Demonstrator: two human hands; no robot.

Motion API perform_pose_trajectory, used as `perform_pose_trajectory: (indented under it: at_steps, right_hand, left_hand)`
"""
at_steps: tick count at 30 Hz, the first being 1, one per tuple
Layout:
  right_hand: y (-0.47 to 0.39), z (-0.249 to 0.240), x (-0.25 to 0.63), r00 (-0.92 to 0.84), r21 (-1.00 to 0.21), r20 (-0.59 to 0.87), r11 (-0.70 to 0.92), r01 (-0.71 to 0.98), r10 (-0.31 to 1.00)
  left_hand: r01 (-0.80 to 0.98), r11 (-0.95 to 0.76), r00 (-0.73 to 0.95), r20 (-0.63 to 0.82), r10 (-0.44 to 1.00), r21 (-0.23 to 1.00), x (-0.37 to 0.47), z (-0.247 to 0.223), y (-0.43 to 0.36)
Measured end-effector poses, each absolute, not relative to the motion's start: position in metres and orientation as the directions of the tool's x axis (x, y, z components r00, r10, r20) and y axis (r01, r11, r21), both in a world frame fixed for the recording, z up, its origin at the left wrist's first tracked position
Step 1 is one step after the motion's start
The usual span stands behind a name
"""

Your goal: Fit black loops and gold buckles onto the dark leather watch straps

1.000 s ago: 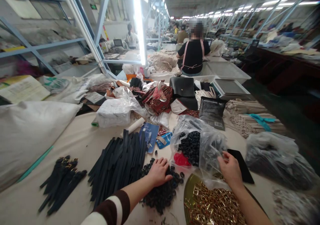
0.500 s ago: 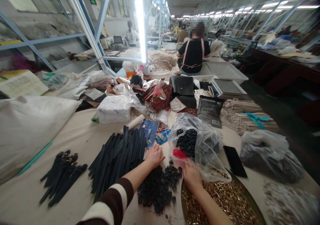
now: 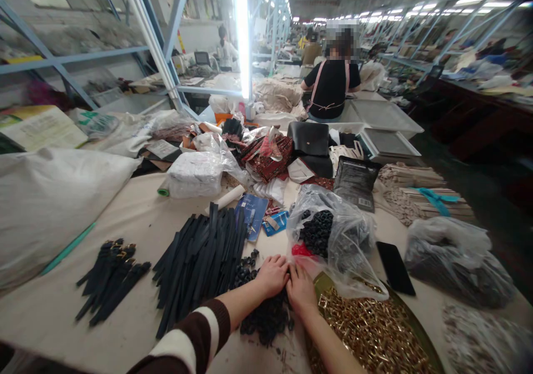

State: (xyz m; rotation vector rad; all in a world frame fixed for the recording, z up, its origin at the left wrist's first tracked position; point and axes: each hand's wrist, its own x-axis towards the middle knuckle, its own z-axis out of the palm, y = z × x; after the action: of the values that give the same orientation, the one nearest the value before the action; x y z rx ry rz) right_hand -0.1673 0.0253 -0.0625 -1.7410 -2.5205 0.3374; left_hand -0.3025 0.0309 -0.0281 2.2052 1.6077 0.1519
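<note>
My left hand [image 3: 272, 276] rests over the back of a pile of small black loops [image 3: 266, 321], fingers slightly bent and apart. Close beside it, almost touching, my right hand [image 3: 300, 289] lies palm down with its fingers stretched out, along the pile's right side; both hands are open. What lies under the palms is hidden. Left of the pile are many long black straps [image 3: 200, 263]. An open clear bag [image 3: 350, 235] of black loops sits beyond my right hand. Gold metal pieces [image 3: 375, 329] fill a round tray [image 3: 416, 321] on the right.
Several finished-looking black straps [image 3: 112, 279] lie at the left. A phone [image 3: 395, 268] and a filled bag [image 3: 458, 260] are on the right. A blue booklet [image 3: 252, 216], a wrapped white bundle [image 3: 195, 174] and beige strips [image 3: 425, 191] lie farther back. A person [image 3: 331, 82] sits beyond the table.
My two hands have come together over the black loops: the left moved right and down, the right moved left off the bag's edge. The whole view has shifted slightly.
</note>
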Motion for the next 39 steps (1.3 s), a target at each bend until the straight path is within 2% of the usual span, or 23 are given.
perform_pose_trajectory:
  at_steps: [6,11,14,17,20,23,26,29,31,34,37,39]
  right_hand:
    - [-0.024,-0.067,-0.176,-0.458,-0.286,-0.071,0.422,0.86,0.886]
    - [-0.026,-0.063,-0.167,-0.483,-0.333,0.026,0.463,0.821,0.875]
    - [-0.008,-0.05,-0.157,-0.485,-0.334,0.073,0.479,0.812,0.872]
    - [0.023,-0.029,-0.137,-0.469,-0.34,0.139,0.487,0.805,0.872]
    - [0.063,-0.011,-0.115,-0.37,-0.337,0.18,0.41,0.847,0.912]
    - [0.105,-0.003,-0.107,-0.302,-0.319,0.175,0.344,0.883,0.937]
    - [0.136,-0.004,-0.115,-0.272,-0.288,0.133,0.3,0.91,0.953]
    - [0.155,-0.006,-0.114,-0.175,-0.21,0.092,0.191,0.959,0.98]
    - [0.161,-0.005,-0.098,-0.039,-0.131,0.09,0.05,0.99,0.995]
    - [0.165,0.001,-0.06,0.131,-0.016,0.085,-0.13,0.991,0.988]
    - [0.172,0.003,-0.034,0.164,0.053,0.039,-0.166,0.985,0.986]
    - [0.184,0.0,-0.034,0.107,0.046,0.006,-0.107,0.993,0.994]
  left_hand:
    - [0.881,-0.28,0.361,-0.162,0.918,0.381,-0.336,-0.017,-0.011]
    - [0.929,-0.135,0.191,-0.133,0.972,0.345,-0.365,-0.018,0.006]
    - [0.933,-0.086,0.145,-0.147,0.978,0.35,-0.363,-0.024,0.002]
    - [0.922,-0.109,0.179,-0.16,0.971,0.371,-0.353,-0.024,-0.015]
    - [0.917,-0.127,0.194,-0.142,0.971,0.379,-0.343,-0.011,-0.02]
    - [0.914,-0.151,0.187,-0.061,0.98,0.376,-0.328,0.015,-0.001]
    - [0.888,-0.297,0.294,0.064,0.954,0.349,-0.303,0.042,0.031]
    - [0.862,-0.427,0.433,0.039,0.9,0.275,-0.281,0.054,0.067]
    - [0.903,-0.359,0.375,-0.024,0.927,0.236,-0.277,0.053,0.092]
    - [0.971,-0.147,0.166,-0.087,0.982,0.189,-0.287,0.043,0.127]
    - [0.985,-0.04,0.06,-0.121,0.991,0.168,-0.301,0.037,0.152]
    - [0.985,-0.028,0.049,-0.124,0.991,0.169,-0.306,0.037,0.161]
